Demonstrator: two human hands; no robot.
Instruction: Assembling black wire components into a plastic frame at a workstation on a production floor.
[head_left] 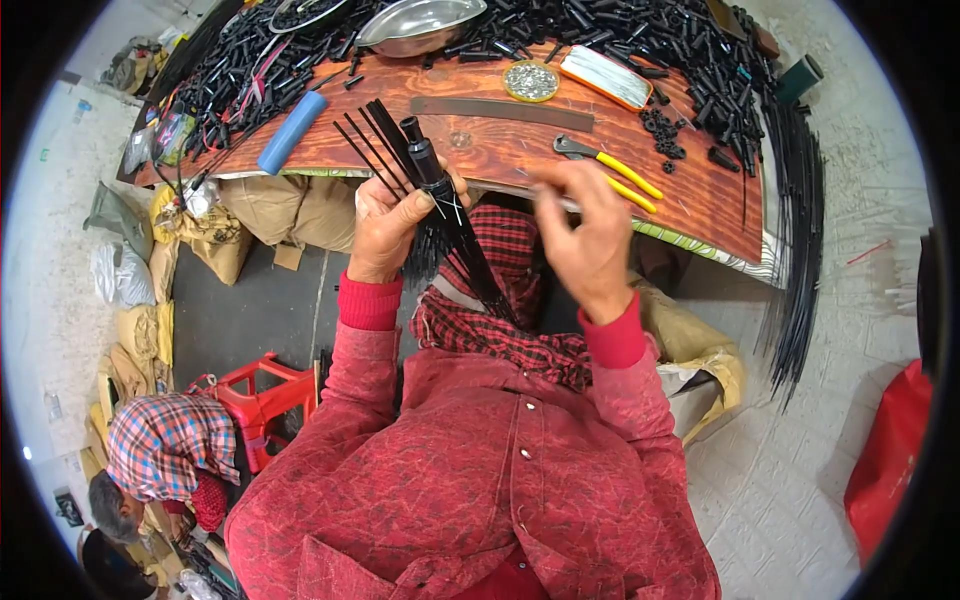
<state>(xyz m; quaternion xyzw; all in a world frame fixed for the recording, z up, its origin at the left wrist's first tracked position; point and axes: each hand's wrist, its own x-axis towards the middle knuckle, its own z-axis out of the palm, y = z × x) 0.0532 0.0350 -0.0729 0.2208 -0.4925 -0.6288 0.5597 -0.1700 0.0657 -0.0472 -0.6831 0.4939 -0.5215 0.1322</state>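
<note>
My left hand [385, 235] is closed round a black umbrella frame [465, 250], just in front of the table edge. Its thick black tubular end points up, and a bundle of thin black ribs trails down over my lap. Several loose rib ends fan out above my fingers. A short light wire crosses the frame near my thumb. To the right, my right hand [585, 230] is raised with thumb and fingers apart, its fingertips blurred; nothing shows in it. Nearest to it on the table lie end-cutting pliers [610, 170] with yellow handles.
The wooden table [500, 140] carries heaped black tubular parts [690, 60], a metal bowl [415, 25], a dish of small metal pieces [531, 81], a tray of wires [605, 77], a flat metal strip [500, 113] and a blue cylinder [292, 133]. Behind left are a red stool [275, 400] and another person [170, 450].
</note>
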